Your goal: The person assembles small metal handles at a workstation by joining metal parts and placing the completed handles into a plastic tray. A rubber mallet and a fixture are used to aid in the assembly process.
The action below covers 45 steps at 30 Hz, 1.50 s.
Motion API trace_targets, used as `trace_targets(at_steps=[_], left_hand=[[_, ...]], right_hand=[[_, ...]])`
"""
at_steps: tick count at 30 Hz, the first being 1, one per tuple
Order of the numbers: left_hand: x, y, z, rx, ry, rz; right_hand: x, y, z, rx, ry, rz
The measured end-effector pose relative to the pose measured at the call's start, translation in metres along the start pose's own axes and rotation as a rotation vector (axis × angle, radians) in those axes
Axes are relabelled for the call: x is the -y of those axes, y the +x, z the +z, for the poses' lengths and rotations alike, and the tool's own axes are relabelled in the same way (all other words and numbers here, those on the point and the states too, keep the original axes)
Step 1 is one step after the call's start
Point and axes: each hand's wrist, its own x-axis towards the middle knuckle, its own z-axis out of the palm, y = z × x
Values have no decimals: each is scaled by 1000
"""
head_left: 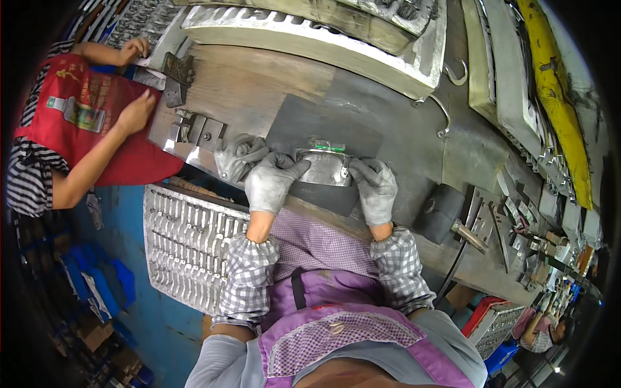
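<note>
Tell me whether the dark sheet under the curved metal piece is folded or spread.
Spread: the dark sheet lies flat, corners showing beyond the curved metal piece.

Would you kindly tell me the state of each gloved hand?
Left hand: closed, holding the metal piece at its left end.
Right hand: closed on its right end.

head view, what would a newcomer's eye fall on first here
Probably the red apron at the upper left, with the long yellow strip at the upper right a close rival. Next, near the middle, comes the curved metal part between the gloved left hand and right hand, over a dark sheet.
</note>
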Motion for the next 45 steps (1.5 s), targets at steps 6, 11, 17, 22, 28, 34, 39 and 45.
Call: trace_targets(at_steps=[6,11,17,22,28,34,39,45], left_hand=[[1,-6,6,-45,79,46],[-1,-12,3,-21,109,48],[-2,-25,-6,-34,243,86],[0,-44,-25,1,191,87],[99,-76,1,-35,71,337],[180,-176,-54,27,-850,60],[458,-239,-195,-607,286,-542],[638,-259,-329,-874,303,-769]], right_hand=[[-2,4,-2,71,240,225],[11,3,-8,106,82,147],[15,2,-16,187,162,157],[23,-14,-5,206,220,204],[66,-77,-6,222,-167,154],[125,-151,7,618,-98,-456],[107,-138,21,533,116,114],[124,-141,18,552,-50,76]])
